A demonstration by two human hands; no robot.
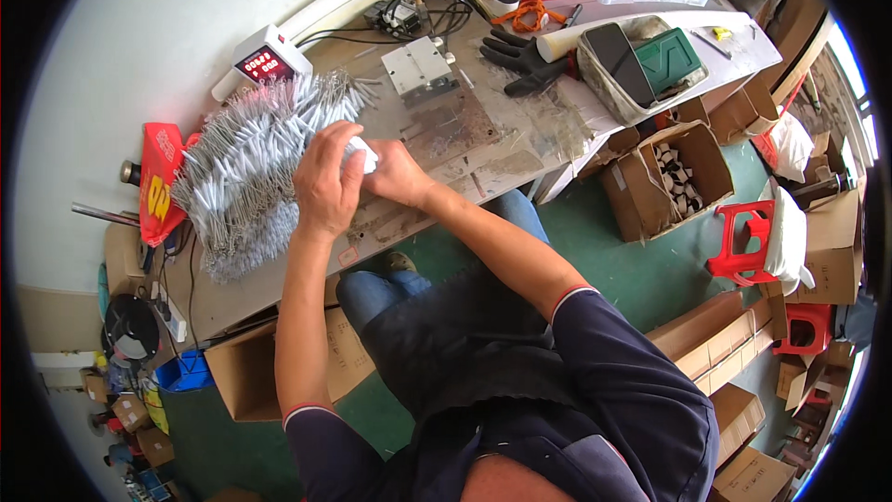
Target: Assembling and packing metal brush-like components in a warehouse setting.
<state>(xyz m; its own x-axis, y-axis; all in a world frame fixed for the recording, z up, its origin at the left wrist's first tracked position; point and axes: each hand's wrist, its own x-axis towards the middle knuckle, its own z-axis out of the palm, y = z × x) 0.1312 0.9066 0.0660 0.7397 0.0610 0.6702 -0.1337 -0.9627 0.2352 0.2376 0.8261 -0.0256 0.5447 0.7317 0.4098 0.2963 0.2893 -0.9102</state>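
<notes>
My left hand [325, 181] is raised at the front edge of the workbench, its fingers curled against a small white object [363, 154] whose kind I cannot make out. Meeting it from the other side, my right hand [397, 174] is closed on the same object; most of its fingers are hidden. Beside my left hand lies a large heap of thin white tapered pieces with metal wire ends [255, 163]. Beyond my hands a grey metal block fixture [420, 68] is set on a plate on the bench.
A digital counter box [271, 56] with red digits stands behind the heap. Toward the right are a black glove [522, 60] and a bin [595, 74] holding a phone [621, 63] and a green case [667, 59]. A cardboard box [641, 191] and red stool [741, 242] stand on the floor.
</notes>
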